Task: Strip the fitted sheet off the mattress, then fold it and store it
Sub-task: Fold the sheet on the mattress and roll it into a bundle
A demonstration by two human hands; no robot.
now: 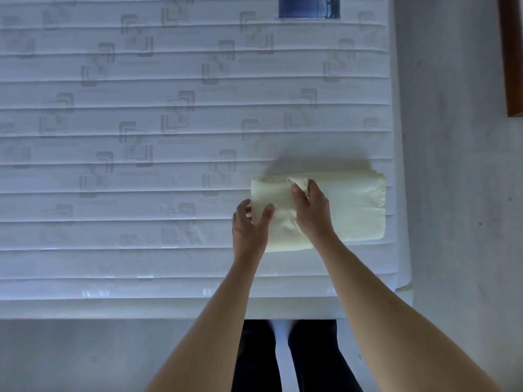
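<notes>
The pale yellow fitted sheet (pixel 353 206) lies folded into a thick rectangle on the bare white quilted mattress (pixel 141 137), near its right edge. My left hand (pixel 250 224) grips the bundle's left end, thumb on top and fingers curled round the edge. My right hand (pixel 312 212) rests on the middle of the bundle and pinches a small flap of cloth at the far side, lifting it slightly.
The mattress's near edge runs across the lower part of the view, with grey floor (pixel 85 355) below it and to the right. A blue label (pixel 308 7) sits at the mattress's far end. A brown wooden piece (pixel 512 52) stands at the top right.
</notes>
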